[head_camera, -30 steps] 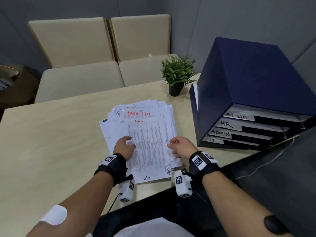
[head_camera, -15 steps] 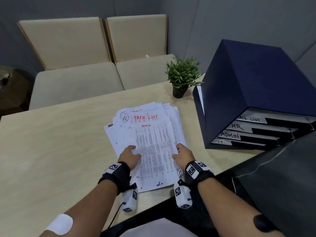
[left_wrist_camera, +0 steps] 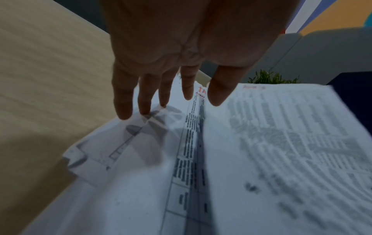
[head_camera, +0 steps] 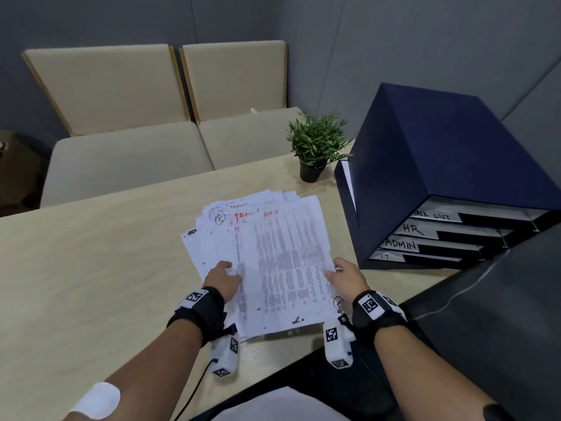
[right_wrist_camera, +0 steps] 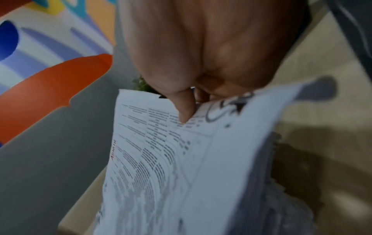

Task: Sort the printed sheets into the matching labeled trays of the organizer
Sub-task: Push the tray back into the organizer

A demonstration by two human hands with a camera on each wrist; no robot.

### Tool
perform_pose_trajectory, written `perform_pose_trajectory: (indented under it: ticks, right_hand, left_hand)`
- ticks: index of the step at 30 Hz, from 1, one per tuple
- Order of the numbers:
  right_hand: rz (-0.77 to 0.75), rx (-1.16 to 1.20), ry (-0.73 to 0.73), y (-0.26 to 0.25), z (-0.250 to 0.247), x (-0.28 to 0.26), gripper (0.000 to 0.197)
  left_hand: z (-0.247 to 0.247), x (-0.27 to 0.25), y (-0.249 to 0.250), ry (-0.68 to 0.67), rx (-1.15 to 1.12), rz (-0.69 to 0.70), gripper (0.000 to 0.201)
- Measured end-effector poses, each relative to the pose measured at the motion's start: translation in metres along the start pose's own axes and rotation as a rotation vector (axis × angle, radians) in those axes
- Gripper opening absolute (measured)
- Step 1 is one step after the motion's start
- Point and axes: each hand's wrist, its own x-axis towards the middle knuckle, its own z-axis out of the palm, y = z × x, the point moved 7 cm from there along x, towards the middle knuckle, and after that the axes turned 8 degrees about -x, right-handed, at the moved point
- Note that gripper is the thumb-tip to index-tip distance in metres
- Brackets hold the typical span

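Note:
A loose stack of printed sheets lies on the wooden table. My right hand pinches the right edge of the top sheet, marked ADMIN in red, and holds it lifted off the stack. In the right wrist view the thumb presses on that sheet. My left hand rests with straight fingers on the stack beside the lifted sheet. The dark blue organizer stands at the right, with trays labeled TASK LIST, HR, ADMIN and IT.
A small potted plant stands between the stack and the organizer. Two beige chairs sit behind the table's far edge. A dark surface with a thin cable borders the table on the near right.
My right hand has taken hold of the top sheet and lifted it to the right, uncovering the sheet below. The left hand stays on the stack.

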Motion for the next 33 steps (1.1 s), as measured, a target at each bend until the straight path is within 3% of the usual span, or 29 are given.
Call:
perform_pose_trajectory:
  ticks: [3, 7, 12, 15, 17, 18, 20, 21, 24, 28, 33]
  right_hand:
    - [0.033, 0.059, 0.039, 0.008, -0.006, 0.0, 0.018]
    - [0.015, -0.18, 0.003, 0.001, 0.007, -0.001, 0.008]
    - [-0.012, -0.341, -0.044, -0.014, 0.037, -0.005, 0.02]
    - [-0.031, -0.366, -0.042, -0.024, 0.044, -0.007, 0.014]
    - [-0.055, -0.365, -0.076, -0.027, 0.046, -0.007, 0.033]
    - [-0.071, -0.36, -0.097, -0.029, 0.046, -0.007, 0.032]
    - [-0.101, -0.318, -0.135, -0.033, 0.044, -0.01, 0.011]
    - [-0.125, -0.272, -0.127, -0.035, 0.039, -0.011, 0.004]
    - [-0.139, -0.156, -0.045, -0.033, 0.018, -0.012, 0.014]
    - [-0.047, -0.262, 0.09, -0.014, -0.01, -0.013, 0.011]
    - [-0.006, -0.211, 0.088, 0.005, -0.004, -0.017, 0.019]
  left_hand:
    - [-0.005, 0.003, 0.0, 0.059, 0.012, -0.012, 0.054]
    - [-0.004, 0.003, -0.002, 0.079, 0.014, -0.024, 0.054]
    - [-0.003, 0.0, -0.003, 0.062, 0.005, -0.008, 0.052]
    - [-0.004, -0.002, -0.004, 0.05, 0.006, 0.001, 0.051]
    - [-0.005, -0.003, -0.006, 0.039, -0.002, 0.003, 0.052]
    - [-0.005, -0.003, -0.006, 0.033, -0.008, 0.004, 0.052]
    - [-0.007, -0.003, -0.007, 0.029, -0.024, 0.008, 0.054]
    - [-0.008, -0.004, -0.007, 0.03, -0.039, 0.006, 0.056]
    - [-0.016, -0.005, -0.007, 0.064, -0.096, 0.008, 0.06]
    - [-0.019, -0.005, 0.001, 0.086, -0.114, 0.031, 0.057]
    - [-0.001, -0.009, 0.013, 0.046, -0.053, 0.077, 0.056]
